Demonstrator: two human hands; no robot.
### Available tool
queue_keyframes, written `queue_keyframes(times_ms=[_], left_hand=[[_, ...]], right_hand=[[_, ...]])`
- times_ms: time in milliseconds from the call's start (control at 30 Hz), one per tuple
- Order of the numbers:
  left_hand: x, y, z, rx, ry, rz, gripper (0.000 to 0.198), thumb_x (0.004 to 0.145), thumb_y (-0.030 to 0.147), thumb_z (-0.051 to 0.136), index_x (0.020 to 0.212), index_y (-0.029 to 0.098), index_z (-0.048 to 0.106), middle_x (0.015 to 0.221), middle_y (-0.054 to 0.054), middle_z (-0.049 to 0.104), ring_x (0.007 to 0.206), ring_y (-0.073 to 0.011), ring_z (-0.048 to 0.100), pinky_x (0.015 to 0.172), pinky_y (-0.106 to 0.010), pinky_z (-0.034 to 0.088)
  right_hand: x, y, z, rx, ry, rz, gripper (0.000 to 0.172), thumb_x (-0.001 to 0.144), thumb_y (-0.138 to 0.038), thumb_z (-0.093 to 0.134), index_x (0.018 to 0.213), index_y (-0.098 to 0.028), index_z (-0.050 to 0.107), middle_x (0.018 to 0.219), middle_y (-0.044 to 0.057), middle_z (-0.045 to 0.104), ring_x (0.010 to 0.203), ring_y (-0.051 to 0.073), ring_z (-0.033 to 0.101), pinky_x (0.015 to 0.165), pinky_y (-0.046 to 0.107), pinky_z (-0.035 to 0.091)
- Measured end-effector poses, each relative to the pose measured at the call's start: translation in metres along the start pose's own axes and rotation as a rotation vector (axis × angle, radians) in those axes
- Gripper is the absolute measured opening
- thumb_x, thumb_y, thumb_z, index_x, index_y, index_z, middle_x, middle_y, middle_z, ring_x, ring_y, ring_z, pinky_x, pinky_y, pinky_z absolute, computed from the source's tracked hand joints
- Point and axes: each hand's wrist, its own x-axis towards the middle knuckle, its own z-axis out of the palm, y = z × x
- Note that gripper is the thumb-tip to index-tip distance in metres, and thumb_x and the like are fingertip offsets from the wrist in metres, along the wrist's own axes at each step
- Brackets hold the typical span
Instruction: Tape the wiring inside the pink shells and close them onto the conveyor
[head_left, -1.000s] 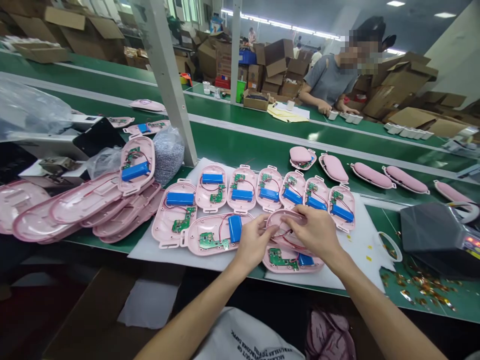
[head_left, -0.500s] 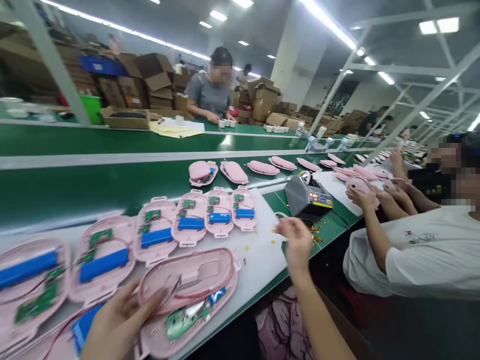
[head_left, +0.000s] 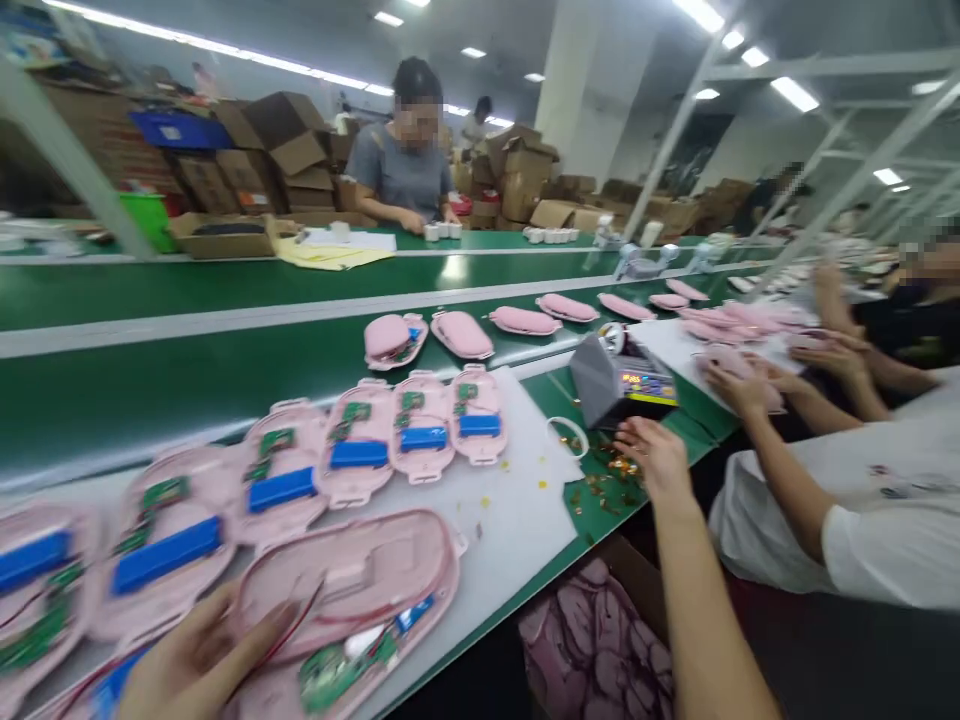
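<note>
My left hand is closed on the edge of a pink plastic shell half, thumb inside it near the thin wires. The shell half is tilted over a matching pink base, which carries a green circuit board and a blue part. My right hand is just in front of a grey tape dispenser with a lit display. Its fingertips are drawn together; anything between them is too small to make out. Bits of amber tape lie on the green table below it.
Open pink shells with blue batteries line the white sheet. Closed pink cases stand in a row beyond. A white ring lies beside the dispenser. Co-workers sit on the right, and a box of pink parts is below the table edge.
My right hand has moved right, from over the white sheet to the front of the tape dispenser. My left hand keeps its hold on the shell half. The view has shifted slightly.
</note>
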Motion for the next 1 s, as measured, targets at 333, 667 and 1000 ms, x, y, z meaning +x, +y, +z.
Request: queue_keyframes(times_ms=[333, 667, 1000], left_hand=[[-0.011, -0.018, -0.014, -0.247, -0.452, 0.085, 0.043, 0.072, 0.027, 0.078, 0.111, 0.013, 0.066, 0.094, -0.008, 0.075, 0.082, -0.0195, 0.071, 0.074, -0.028, 0.058], [-0.01, -0.028, -0.013, -0.415, -0.565, 0.082, 0.037, 0.072, 0.017, 0.073, 0.109, 0.016, 0.07, 0.079, -0.003, 0.071, 0.067, -0.0163, 0.068, 0.059, -0.027, 0.059], [-0.013, -0.04, -0.012, -0.408, -0.549, 0.132, 0.034, 0.074, 0.013, 0.065, 0.107, 0.015, 0.069, 0.08, -0.003, 0.068, 0.064, -0.0151, 0.065, 0.055, -0.026, 0.057]], right_hand=[[-0.156, -0.038, 0.104, -0.481, -1.07, -0.466, 0.02, 0.091, -0.039, 0.056, 0.083, -0.021, 0.059, 0.076, 0.002, 0.053, 0.064, 0.013, 0.049, 0.056, 0.026, 0.041], [-0.228, 0.009, 0.186, -1.251, -1.402, -1.323, 0.018, 0.095, -0.022, 0.044, 0.082, -0.019, 0.056, 0.087, 0.004, 0.045, 0.073, 0.015, 0.042, 0.059, 0.026, 0.027], [-0.233, 0.017, 0.193, -1.382, -1.092, -1.29, 0.023, 0.082, -0.037, 0.066, 0.071, -0.019, 0.057, 0.081, 0.005, 0.054, 0.078, 0.02, 0.052, 0.057, 0.027, 0.03]])
